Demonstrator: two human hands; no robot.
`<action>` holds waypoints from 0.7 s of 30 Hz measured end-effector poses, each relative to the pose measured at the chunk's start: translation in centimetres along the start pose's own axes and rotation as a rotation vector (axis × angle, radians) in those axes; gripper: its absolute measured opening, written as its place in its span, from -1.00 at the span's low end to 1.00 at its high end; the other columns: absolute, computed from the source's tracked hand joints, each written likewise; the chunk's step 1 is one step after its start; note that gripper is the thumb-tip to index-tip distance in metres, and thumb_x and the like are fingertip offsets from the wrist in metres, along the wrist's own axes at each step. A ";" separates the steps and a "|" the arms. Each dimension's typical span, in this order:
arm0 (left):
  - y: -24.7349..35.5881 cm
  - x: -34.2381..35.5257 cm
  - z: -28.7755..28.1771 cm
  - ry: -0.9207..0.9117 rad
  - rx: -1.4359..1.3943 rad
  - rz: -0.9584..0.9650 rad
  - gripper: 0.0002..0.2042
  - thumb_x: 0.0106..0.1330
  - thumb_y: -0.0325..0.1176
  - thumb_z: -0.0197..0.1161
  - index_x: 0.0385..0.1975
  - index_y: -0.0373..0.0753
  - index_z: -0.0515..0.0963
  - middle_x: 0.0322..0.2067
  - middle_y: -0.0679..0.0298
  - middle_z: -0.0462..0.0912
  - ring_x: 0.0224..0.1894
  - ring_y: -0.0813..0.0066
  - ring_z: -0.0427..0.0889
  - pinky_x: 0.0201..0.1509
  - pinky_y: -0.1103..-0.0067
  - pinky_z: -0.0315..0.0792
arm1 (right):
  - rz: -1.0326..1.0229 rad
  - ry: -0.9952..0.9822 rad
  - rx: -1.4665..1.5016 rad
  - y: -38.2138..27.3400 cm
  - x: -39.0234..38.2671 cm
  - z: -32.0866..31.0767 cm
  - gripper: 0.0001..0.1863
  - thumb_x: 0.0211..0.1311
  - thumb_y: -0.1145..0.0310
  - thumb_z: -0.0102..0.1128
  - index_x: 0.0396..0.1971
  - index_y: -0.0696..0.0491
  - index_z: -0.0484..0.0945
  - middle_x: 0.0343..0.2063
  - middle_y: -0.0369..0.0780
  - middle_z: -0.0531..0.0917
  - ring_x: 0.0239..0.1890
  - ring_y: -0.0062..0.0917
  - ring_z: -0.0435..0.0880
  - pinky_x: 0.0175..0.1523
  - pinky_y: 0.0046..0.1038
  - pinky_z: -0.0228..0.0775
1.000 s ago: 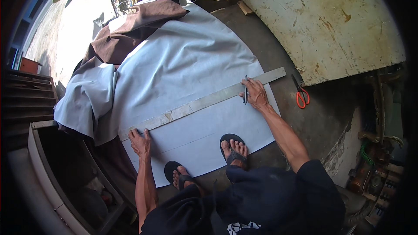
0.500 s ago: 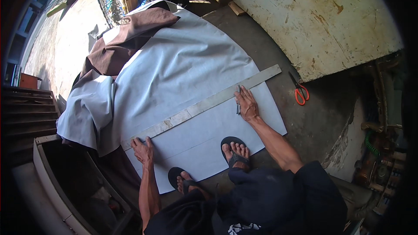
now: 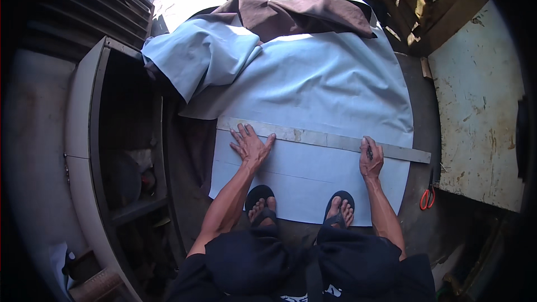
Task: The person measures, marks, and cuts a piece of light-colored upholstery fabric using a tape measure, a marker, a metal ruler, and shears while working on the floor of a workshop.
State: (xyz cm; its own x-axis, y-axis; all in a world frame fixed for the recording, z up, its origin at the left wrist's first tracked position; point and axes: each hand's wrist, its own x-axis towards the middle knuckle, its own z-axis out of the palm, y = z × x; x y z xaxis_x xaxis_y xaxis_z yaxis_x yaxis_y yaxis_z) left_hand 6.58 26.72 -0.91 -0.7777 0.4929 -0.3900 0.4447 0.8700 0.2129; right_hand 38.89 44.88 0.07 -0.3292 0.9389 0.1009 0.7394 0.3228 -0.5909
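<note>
We are pressing long flat strip (image 3: 319,138) across pale sheet (image 3: 319,100) on floor (image 3: 415,187), left hand (image 3: 250,146) resting open-fingered, right hand (image 3: 371,162) gripping dark pen-like tool (image 3: 369,154). One line (image 3: 296,177) is already showing nearer feet (image 3: 342,212); along strip we are seeing none yet.

Sheet (image 3: 335,84) is plain pale blue-grey on one face, dull brown on the other; thin dark line (image 3: 296,175) runs across the pale face. Straightedge (image 3: 347,144) is light grey, tan blotches. Scissors (image 3: 429,191) have orange-red handles. Sandals (image 3: 336,220) black. Clothing (image 3: 358,263) near-black, white print. Board (image 3: 475,117) pale cream-green, brown scuffs. Cabinet (image 3: 81,117) has off-white side. Slatted panel (image 3: 98,8) dark brown. Floor (image 3: 417,100) dark grey.
</note>
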 end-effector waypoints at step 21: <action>-1.9 -0.2 0.8 -0.034 -0.049 -0.018 0.10 0.16 0.17 0.24 0.49 -0.30 -0.29 0.49 -0.11 -0.28 0.50 -0.37 -0.42 0.40 -0.30 -0.34 | -0.275 -0.999 0.489 -30.5 3.5 25.4 -0.55 0.27 0.04 0.15 0.05 -0.03 0.66 -0.03 -0.05 0.70 0.07 -0.22 0.67 0.22 -0.33 0.45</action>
State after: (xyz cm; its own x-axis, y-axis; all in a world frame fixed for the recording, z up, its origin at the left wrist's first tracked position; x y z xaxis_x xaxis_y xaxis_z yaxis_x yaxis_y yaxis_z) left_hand 6.27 24.98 -1.93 -0.7696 0.4771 -0.4244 0.4075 0.8786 0.2488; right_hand 0.32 35.28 -1.90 -0.9258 0.2580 -0.2763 0.3340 0.2158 -0.9175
